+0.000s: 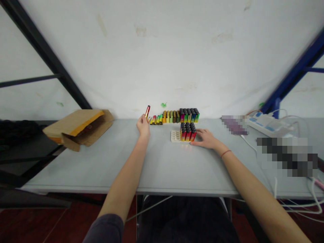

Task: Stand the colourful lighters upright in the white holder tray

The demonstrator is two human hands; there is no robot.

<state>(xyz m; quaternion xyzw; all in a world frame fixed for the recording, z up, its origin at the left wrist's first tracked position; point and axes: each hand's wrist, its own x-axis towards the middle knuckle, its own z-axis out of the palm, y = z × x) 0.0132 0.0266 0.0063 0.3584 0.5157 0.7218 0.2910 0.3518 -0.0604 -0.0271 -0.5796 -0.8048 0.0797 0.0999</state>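
My left hand (143,127) is closed on a slim red lighter (147,111), held upright with a slight tilt above the table near the wall. A small white tray (175,141) with rows of round holes stands to the right of it. Several red lighters with black tops (188,132) stand upright in its right part, while holes show at its left. Around the tray's right end is my right hand (206,138), thumb at the front corner and fingers along the side and back.
Behind the tray, rows of multicoloured lighters (189,116) and yellow-green ones (171,117) stand by the wall, with several lying lighters (156,119) at their left. An opened cardboard package (81,126) lies at left. On the right are a power strip (265,125) and cables.
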